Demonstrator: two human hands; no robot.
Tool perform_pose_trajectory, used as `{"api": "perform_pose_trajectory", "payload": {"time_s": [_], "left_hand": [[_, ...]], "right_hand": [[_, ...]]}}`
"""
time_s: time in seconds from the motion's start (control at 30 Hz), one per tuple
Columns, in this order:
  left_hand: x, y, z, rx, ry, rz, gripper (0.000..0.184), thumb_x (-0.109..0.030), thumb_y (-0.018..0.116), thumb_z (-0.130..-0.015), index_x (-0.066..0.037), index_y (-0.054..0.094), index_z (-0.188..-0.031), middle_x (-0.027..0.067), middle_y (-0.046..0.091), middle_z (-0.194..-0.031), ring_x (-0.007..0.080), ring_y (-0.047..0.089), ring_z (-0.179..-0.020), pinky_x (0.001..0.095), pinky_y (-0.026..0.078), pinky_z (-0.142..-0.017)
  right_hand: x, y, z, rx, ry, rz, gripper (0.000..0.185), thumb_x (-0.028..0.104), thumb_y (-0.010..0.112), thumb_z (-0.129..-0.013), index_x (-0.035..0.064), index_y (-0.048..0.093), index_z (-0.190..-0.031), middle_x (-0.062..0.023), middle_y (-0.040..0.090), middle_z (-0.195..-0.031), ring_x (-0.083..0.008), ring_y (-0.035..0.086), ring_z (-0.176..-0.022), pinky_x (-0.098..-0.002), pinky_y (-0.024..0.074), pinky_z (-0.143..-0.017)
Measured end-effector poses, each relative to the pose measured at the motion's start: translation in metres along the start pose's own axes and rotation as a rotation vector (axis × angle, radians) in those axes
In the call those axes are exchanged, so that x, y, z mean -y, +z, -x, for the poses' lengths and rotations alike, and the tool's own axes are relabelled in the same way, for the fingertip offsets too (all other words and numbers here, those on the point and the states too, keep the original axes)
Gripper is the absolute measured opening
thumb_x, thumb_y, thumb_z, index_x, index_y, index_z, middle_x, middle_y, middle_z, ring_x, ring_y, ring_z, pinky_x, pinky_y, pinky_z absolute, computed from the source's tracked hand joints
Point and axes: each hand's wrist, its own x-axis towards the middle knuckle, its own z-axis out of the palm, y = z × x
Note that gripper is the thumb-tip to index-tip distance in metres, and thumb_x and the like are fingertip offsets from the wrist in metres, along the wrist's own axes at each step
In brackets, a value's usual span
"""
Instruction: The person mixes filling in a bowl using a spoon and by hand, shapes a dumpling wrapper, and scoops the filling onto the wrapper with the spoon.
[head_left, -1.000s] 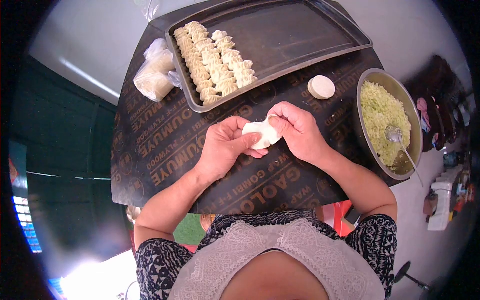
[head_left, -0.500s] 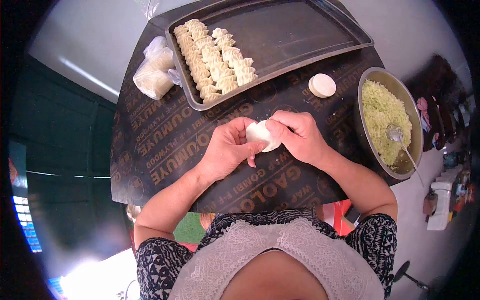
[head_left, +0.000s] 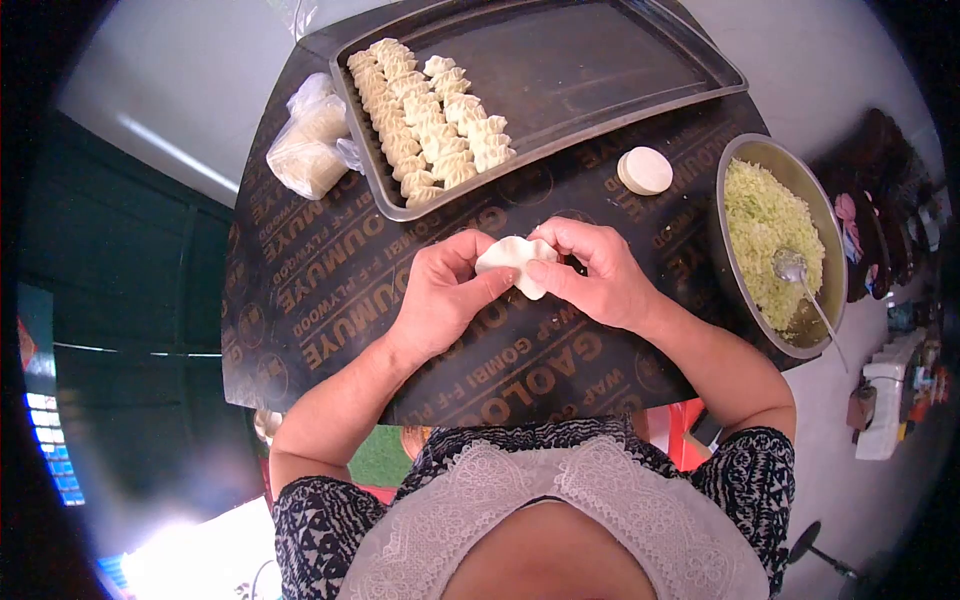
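A thin white dumpling wrapper (head_left: pixel 515 256) is held above the dark printed table, its upper edge wavy. My left hand (head_left: pixel 448 290) pinches it at the left side, thumb on the near face. From the right, my right hand (head_left: pixel 597 272) grips it with the thumb laid across the front and the fingers behind. Whether filling sits inside the wrapper I cannot tell. A short stack of round wrappers (head_left: pixel 647 171) lies on the table beyond my right hand. To the right stands a metal bowl (head_left: pixel 735 248) of chopped pale-green filling (head_left: pixel 775 225), a spoon (head_left: pixel 790 268) resting in it.
A dark baking tray (head_left: pixel 590 60) lies at the back of the table (head_left: pixel 330 280), with rows of pleated dumplings (head_left: pixel 425 115) on its left side. Left of the tray sits a clear plastic bag (head_left: pixel 310 150) of pale round pieces. The table's curved edge runs close to my body.
My fingers have shifted their hold on the wrapper. It has turned and moved slightly left, and its upper edge now looks wavier. My right thumb has come down onto its front.
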Motion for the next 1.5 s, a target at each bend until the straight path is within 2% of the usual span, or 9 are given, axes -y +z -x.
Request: {"api": "perform_pose_trajectory", "payload": {"time_s": [0.03,0.13,0.33,0.53,0.77,0.87,0.93,1.2,1.5], "left_hand": [[-0.002,0.0,0.001,0.061,-0.097,0.07,0.013,0.0,0.063,-0.086,0.001,0.06,-0.098,0.0027,0.064,-0.092,0.0048,0.057,-0.076,0.0184,0.046,-0.069],[0.004,0.002,-0.001,0.107,-0.077,0.17,0.017,-0.001,0.062,-0.087,0.002,0.058,-0.103,0.0029,0.064,-0.092,0.0053,0.059,-0.08,0.0191,0.048,-0.07],[-0.003,0.007,-0.002,0.121,-0.162,0.148,0.018,-0.003,0.062,-0.087,0.003,0.058,-0.104,0.0032,0.065,-0.09,0.0055,0.059,-0.08,0.0183,0.047,-0.069],[0.0,0.003,-0.002,0.212,-0.241,0.154,0.017,-0.01,0.061,-0.089,0.002,0.06,-0.101,0.0021,0.065,-0.088,0.0054,0.057,-0.076,0.0184,0.044,-0.067],[0.006,0.003,-0.003,0.103,-0.158,0.251,0.018,-0.014,0.055,-0.094,0.001,0.061,-0.101,0.0032,0.066,-0.088,0.0069,0.058,-0.075,0.0209,0.046,-0.067],[0.008,0.004,-0.003,0.012,-0.156,0.301,0.018,-0.013,0.054,-0.094,0.001,0.061,-0.102,0.0043,0.066,-0.088,0.0077,0.059,-0.075,0.0214,0.046,-0.067],[0.01,0.001,-0.003,0.025,-0.152,0.278,0.018,-0.014,0.054,-0.093,0.001,0.06,-0.101,0.0084,0.067,-0.092,0.0152,0.064,-0.081,0.027,0.051,-0.074],[0.002,0.004,-0.003,0.069,-0.172,0.319,0.017,-0.012,0.056,-0.092,0.003,0.061,-0.099,0.0071,0.067,-0.089,0.0109,0.063,-0.079,0.0225,0.05,-0.071],[-0.002,0.0,-0.003,0.206,-0.252,0.206,0.016,-0.007,0.063,-0.087,0.004,0.062,-0.099,0.005,0.066,-0.088,0.0095,0.061,-0.079,0.0227,0.048,-0.07]], "right_hand": [[0.0,0.0,0.0,-0.005,-0.019,-0.003,0.016,0.014,0.062,-0.087,-0.0012,0.06,-0.086,-0.0006,0.054,-0.071,-0.0064,0.048,-0.065,-0.0233,0.0385,-0.058],[0.004,-0.003,0.001,0.007,0.039,0.07,0.014,0.012,0.061,-0.087,-0.002,0.06,-0.086,-0.0019,0.055,-0.071,-0.0069,0.049,-0.066,-0.0232,0.0394,-0.059],[-0.005,-0.003,0.0,-0.088,-0.024,0.077,0.01,0.007,0.059,-0.088,-0.0027,0.061,-0.087,-0.0028,0.056,-0.072,-0.0075,0.049,-0.065,-0.024,0.0404,-0.058],[0.0,0.001,0.0,-0.019,-0.048,0.103,0.007,0.005,0.059,-0.088,-0.0015,0.06,-0.087,-0.0031,0.057,-0.074,-0.0075,0.052,-0.069,-0.0237,0.0439,-0.063],[-0.005,-0.002,0.001,0.001,0.019,-0.072,0.028,0.003,0.06,-0.087,0.0013,0.049,-0.113,-0.0004,0.053,-0.081,-0.0046,0.049,-0.071,-0.0229,0.0442,-0.066],[0.007,0.001,0.001,0.027,0.095,-0.046,0.03,0.001,0.057,-0.087,0.0018,0.048,-0.115,-0.0007,0.051,-0.082,-0.0048,0.048,-0.073,-0.0222,0.0439,-0.067],[0.0,0.001,0.001,0.006,0.055,0.005,0.031,-0.001,0.056,-0.087,0.0017,0.047,-0.116,-0.001,0.051,-0.083,-0.0049,0.049,-0.074,-0.0222,0.044,-0.068],[-0.006,-0.002,0.0,-0.059,-0.004,0.019,0.034,-0.004,0.052,-0.087,0.0017,0.045,-0.12,-0.001,0.05,-0.086,-0.0056,0.05,-0.077,-0.0221,0.0445,-0.07],[-0.008,0.001,0.0,0.148,-0.068,-0.08,0.042,-0.009,0.05,-0.085,0.0008,0.045,-0.126,-0.0006,0.047,-0.086,-0.0049,0.047,-0.074,-0.0204,0.0425,-0.067]]}}
